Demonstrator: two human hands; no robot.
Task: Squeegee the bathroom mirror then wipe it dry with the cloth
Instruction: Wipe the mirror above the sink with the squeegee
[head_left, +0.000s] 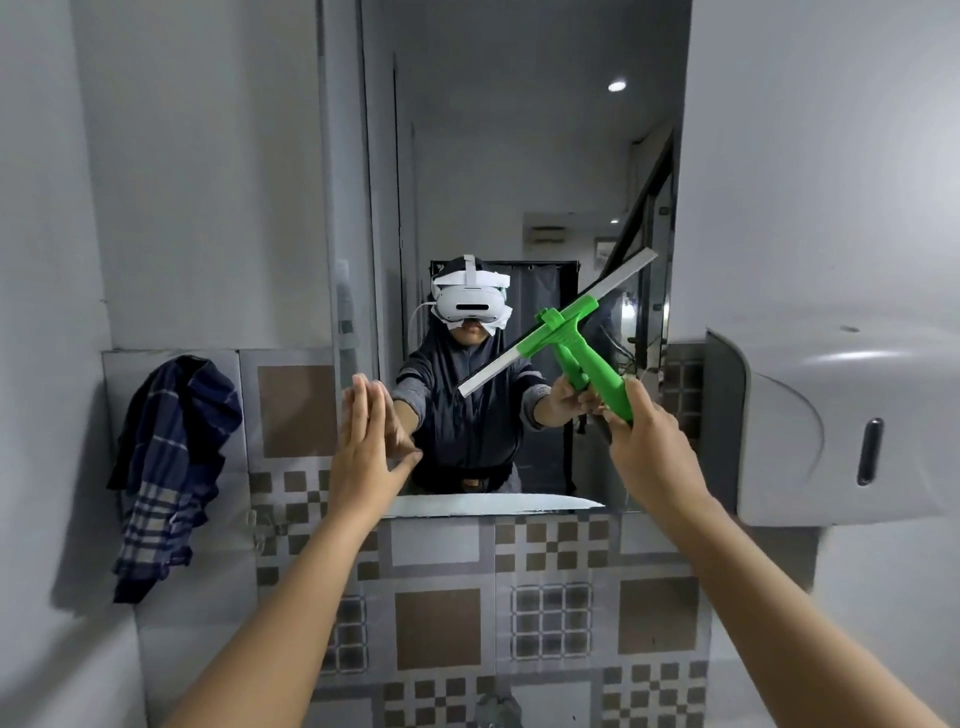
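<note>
The tall bathroom mirror (519, 156) fills the middle of the wall and reflects a person in a white headset. My right hand (649, 447) grips the handle of a green squeegee (571, 338); its white blade slants from lower left to upper right across the mirror's lower right part. My left hand (363, 441) lies flat with fingers together against the mirror's lower left edge and holds nothing. A blue checked cloth (166, 478) hangs on the wall to the left, well apart from both hands.
A grey paper-towel dispenser (841, 426) juts from the wall on the right, close to my right hand. Patterned brown and grey tiles (441, 623) cover the wall below the mirror. A tap top (496, 712) shows at the bottom edge.
</note>
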